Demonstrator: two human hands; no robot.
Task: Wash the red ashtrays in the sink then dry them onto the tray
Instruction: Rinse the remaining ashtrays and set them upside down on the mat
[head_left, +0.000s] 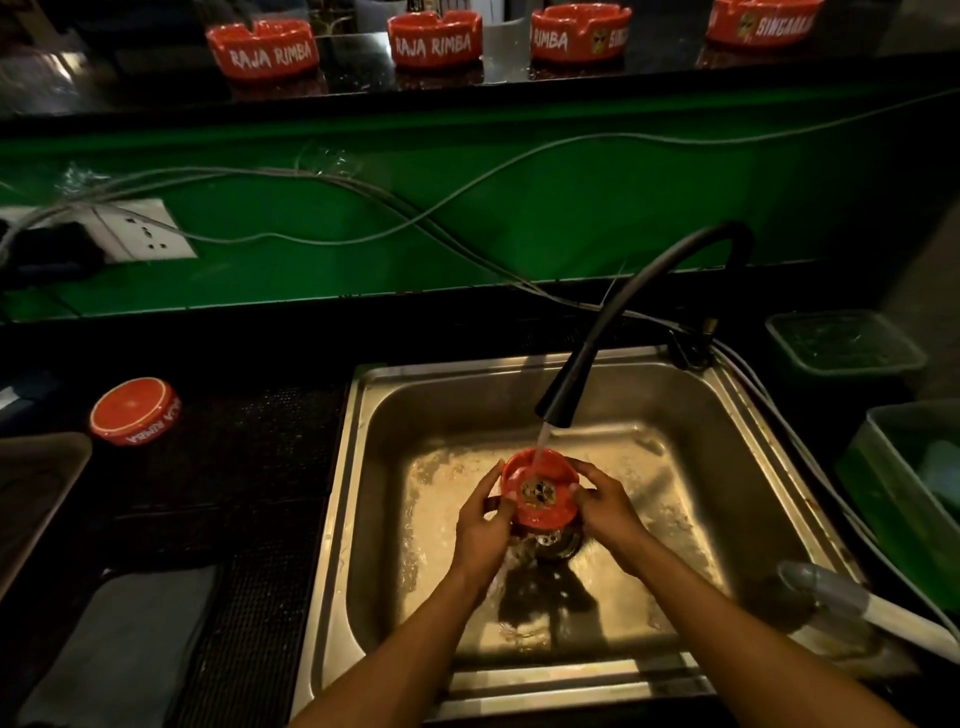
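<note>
Both hands meet over the middle of the steel sink (363, 519), clamped from either side on one red ashtray (540, 488). The left hand (480, 525) curls round its left wall with the thumb up along the rim; the right hand (608, 501) grips the right wall, its fingertips hooked over the edge. The ashtray sits tilted, its open face turned up towards the camera, a printed emblem showing in its floor.

Just above the hands hangs the black nozzle of a curved tap (558, 410), and a thin stream of water (540, 447) falls from it straight into the ashtray. Directly below the hands lies the drain (558, 545), with wet sheen spread over the sink floor around it.

Well to the left of the left hand, on the dark bench (249, 467), another red ashtray (134, 410) rests upside down — near it, at the picture's left edge, the corner of a tray (36, 499). Nearer the person on that side lies a grey cloth (119, 639).

Far beyond the hands, on a raised black shelf (467, 78) above a green panel, four more red ashtrays stand upright in a row — the leftmost (262, 49) reads "RAJA RIMBA".
</note>
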